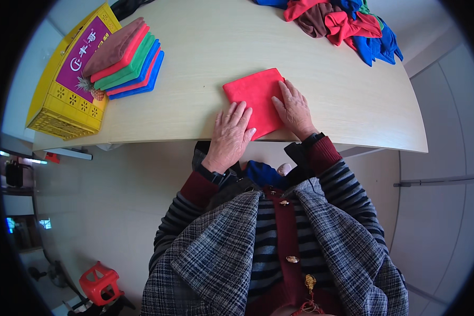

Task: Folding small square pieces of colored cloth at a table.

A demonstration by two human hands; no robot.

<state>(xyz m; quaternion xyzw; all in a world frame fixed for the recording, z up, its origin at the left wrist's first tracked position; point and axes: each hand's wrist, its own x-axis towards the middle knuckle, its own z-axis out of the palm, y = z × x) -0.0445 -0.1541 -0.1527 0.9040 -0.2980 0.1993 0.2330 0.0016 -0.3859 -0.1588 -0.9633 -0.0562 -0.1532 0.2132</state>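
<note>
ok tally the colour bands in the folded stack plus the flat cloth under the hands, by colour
Red: 3 (2 in the folded stack, plus the red cloth under the hands)
Blue: 2
Green: 1
Brown: 1
Total: 7, counting each visible band once

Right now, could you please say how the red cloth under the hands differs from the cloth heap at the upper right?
The red cloth is folded flat, while the cloth heap lies crumpled. The red cloth is one colour; the cloth heap mixes red, blue, brown and green. The left hand and right hand touch the red cloth, but neither touches the cloth heap. Both are fabric on one table.
</note>
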